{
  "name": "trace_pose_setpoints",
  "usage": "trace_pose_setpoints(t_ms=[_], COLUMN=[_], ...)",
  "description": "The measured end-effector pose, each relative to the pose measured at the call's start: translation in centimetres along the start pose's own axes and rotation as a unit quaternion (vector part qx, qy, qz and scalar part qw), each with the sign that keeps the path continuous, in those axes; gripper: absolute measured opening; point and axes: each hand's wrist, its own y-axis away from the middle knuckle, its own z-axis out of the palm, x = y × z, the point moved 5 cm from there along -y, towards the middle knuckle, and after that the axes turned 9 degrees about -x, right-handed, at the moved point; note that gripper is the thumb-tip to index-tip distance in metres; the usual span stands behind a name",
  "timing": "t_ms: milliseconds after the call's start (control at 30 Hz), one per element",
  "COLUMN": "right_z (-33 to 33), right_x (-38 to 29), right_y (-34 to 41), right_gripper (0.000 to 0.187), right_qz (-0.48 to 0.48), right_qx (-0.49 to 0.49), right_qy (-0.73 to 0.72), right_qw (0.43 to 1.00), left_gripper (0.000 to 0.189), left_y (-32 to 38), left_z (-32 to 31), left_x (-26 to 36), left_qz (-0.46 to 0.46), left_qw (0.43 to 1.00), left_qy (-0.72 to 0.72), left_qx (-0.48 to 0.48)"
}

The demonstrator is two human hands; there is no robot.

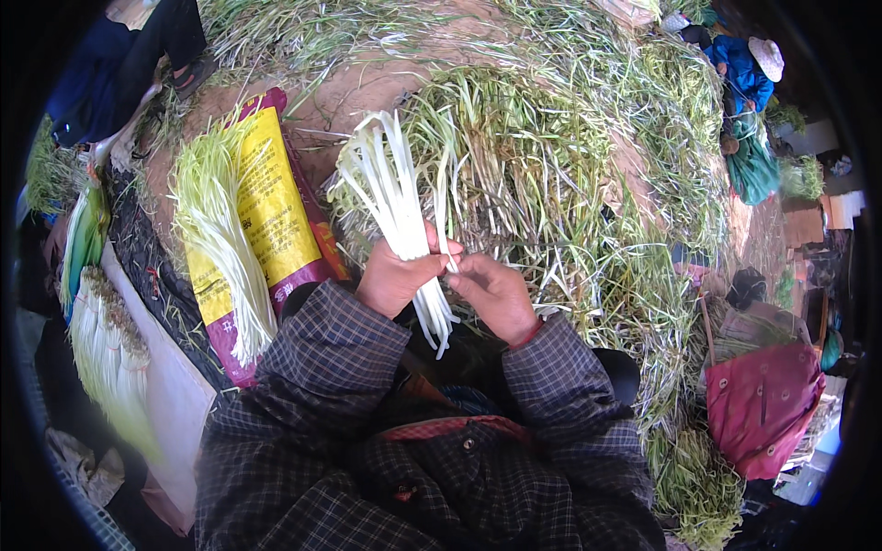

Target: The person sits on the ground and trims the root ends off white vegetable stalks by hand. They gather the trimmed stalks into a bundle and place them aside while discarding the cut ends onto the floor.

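My left hand (401, 272) is closed around a bunch of pale blanched chives (397, 200), whose white ends hang below the fist. With thumb and fingers, my right hand (497, 293) pinches the lower end of a separate pale green stalk (444, 179), just right of the bunch and close to the left fingers. On the left, a larger pile of yellow-green chives (231, 241) lies on a yellow and purple printed sack (275, 206). Beyond my hands spreads a heap of loose, partly brown chive leaves (510, 158).
Tied chive bundles (114, 365) lie beside a pale board (165, 392) at far left. A person's dark-trousered leg (155, 55) is at upper left. Another person in blue (747, 69) sits at upper right. A red cloth (765, 406) stands at lower right.
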Motion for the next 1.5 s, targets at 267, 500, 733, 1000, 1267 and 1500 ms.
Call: trace_pose_setpoints(t_ms=[267, 500, 733, 1000, 1267, 1500], right_z=[0.2, -0.1, -3.4, -16.6, -4.6, -0.6], right_x=[1.2, 1.0, 2.3, 3.6, -1.9, 0.1], right_y=[0.3, 0.4, 1.6, 9.2, 2.9, 0.0], right_gripper=[0.008, 0.013, 0.015, 0.02, 0.029, 0.017], right_qz=[0.035, -0.017, 0.042, 0.308, -0.091, 0.046], right_qx=[0.067, 0.08, 0.076, 0.014, 0.046, -0.002], right_qy=[-0.092, -0.118, -0.021, 0.558, 0.369, 0.177], right_qw=[0.993, 0.99, 0.996, 0.771, 0.924, 0.983], left_gripper=[0.026, 0.028, 0.033, 0.035, 0.032, 0.031], left_y=[0.2, 0.5, 0.6, 0.8, 0.6, 0.6], left_z=[-0.2, -0.1, -0.9, -1.7, -0.9, -0.7], left_x=[-0.2, 0.1, 0.1, 0.6, -0.2, -0.6], left_qz=[0.079, 0.067, 0.107, 0.092, 0.078, 0.05], left_qw=[0.993, 0.996, 0.983, 0.984, 0.988, 0.996], left_qy=[-0.083, -0.043, -0.127, -0.007, 0.036, -0.001], left_qx=[0.039, 0.052, 0.076, 0.152, 0.132, 0.08])
